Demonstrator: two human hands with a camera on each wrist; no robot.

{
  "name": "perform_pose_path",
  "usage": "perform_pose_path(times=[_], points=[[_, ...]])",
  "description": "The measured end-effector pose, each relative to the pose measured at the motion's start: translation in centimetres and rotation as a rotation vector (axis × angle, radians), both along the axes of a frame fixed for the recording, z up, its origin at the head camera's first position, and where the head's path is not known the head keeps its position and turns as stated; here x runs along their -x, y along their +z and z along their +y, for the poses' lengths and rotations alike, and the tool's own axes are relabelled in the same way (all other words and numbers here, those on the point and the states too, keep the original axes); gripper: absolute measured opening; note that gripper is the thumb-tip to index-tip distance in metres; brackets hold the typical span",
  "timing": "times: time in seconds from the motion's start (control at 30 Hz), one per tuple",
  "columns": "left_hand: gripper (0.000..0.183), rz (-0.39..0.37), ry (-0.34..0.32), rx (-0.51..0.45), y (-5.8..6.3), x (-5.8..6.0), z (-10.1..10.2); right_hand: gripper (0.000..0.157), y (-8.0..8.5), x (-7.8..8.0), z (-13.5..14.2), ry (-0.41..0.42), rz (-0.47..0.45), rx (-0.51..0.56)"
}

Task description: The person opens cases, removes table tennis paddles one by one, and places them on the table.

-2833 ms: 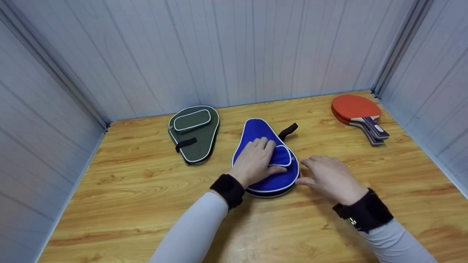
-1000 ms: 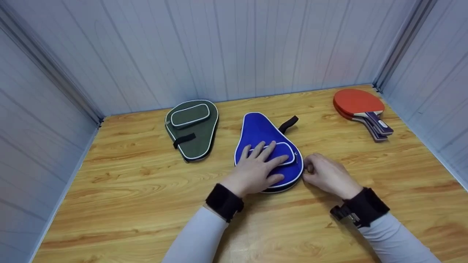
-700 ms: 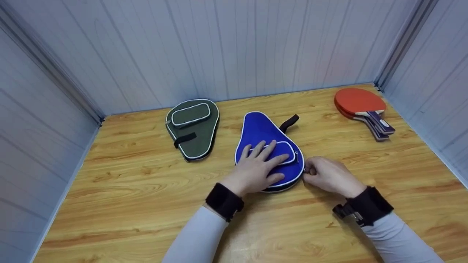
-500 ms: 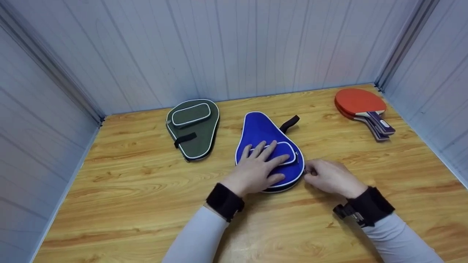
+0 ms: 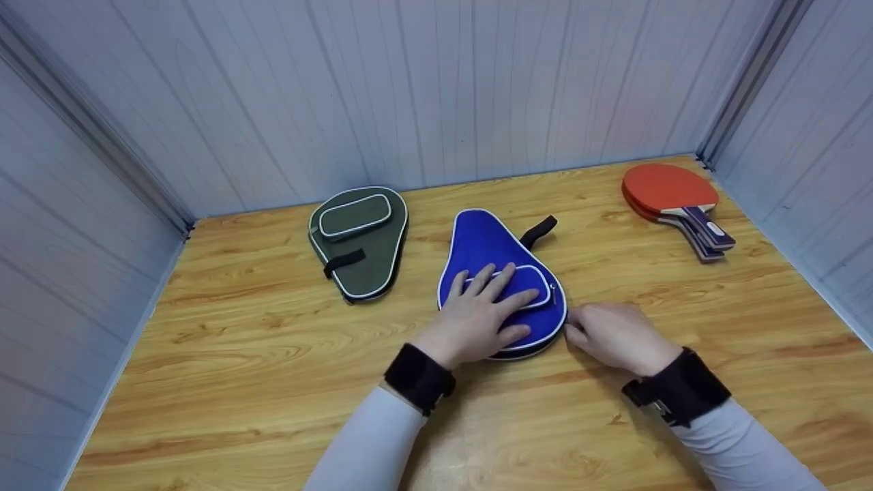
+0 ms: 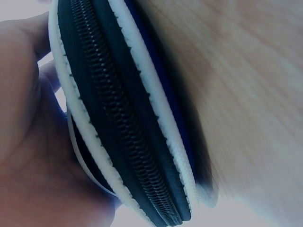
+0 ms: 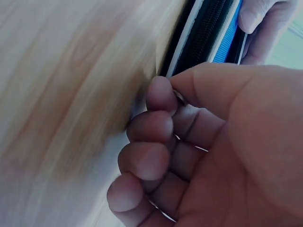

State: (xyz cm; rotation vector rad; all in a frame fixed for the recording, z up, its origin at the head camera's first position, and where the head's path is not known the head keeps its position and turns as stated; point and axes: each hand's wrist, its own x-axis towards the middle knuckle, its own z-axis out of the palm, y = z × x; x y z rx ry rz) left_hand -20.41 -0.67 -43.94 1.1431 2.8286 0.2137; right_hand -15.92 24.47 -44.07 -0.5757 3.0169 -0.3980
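Observation:
A blue paddle case (image 5: 481,242) with white piping lies on the wooden table, its narrow end away from me. My left hand (image 5: 470,324) rests spread on its front pocket (image 5: 532,286). At the case's right edge my right hand (image 5: 614,334) has curled fingers, with thumb and index finger pinched together at the zipper. The zipper pull itself is hidden between those fingertips (image 7: 161,92). In the left wrist view, the black zipper (image 6: 118,113) has its teeth meshed along the visible rim.
A dark green paddle case (image 5: 372,262) lies back left, a black strap across it. Two stacked table tennis paddles (image 5: 668,187) with red faces lie back right. A black wrist strap (image 5: 539,232) sticks out from the blue case. Pale panel walls (image 5: 436,95) enclose the table.
My left hand has shifted from gripping across the case to lying spread on its pocket. My right hand has closed into a pinch at the case's edge and slid slightly toward me.

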Motion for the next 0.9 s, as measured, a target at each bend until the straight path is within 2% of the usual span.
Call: perform_pose_path(times=[0.4,0.67,0.9], points=[[0.061,-0.009,0.005,0.006,0.1,-0.1,0.0,0.035,0.5,-1.4,-1.6,0.112,0.03,-0.025],[0.061,-0.014,0.006,0.008,0.1,-0.1,0.0,0.036,0.6,-2.7,-3.3,0.15,0.134,-0.036],[0.062,-0.002,0.004,0.013,0.1,-0.1,0.0,0.035,0.3,-3.2,-4.7,0.2,0.162,-0.018]])
